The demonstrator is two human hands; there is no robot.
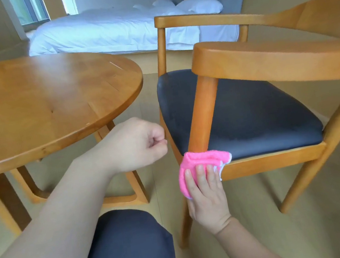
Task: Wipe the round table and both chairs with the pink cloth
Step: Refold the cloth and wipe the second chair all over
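Right hand (pixel 207 198) presses the pink cloth (pixel 194 165) under flat fingers against the chair (pixel 251 116) frame; left hand (pixel 136 145) hangs fisted, empty.

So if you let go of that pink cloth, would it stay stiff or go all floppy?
Probably floppy: the pink cloth is folded over itself and bends around the chair's front post under the right hand. It looks fuzzy, so likely soft and light. It would probably drop and crumple on the floor rather than roll.
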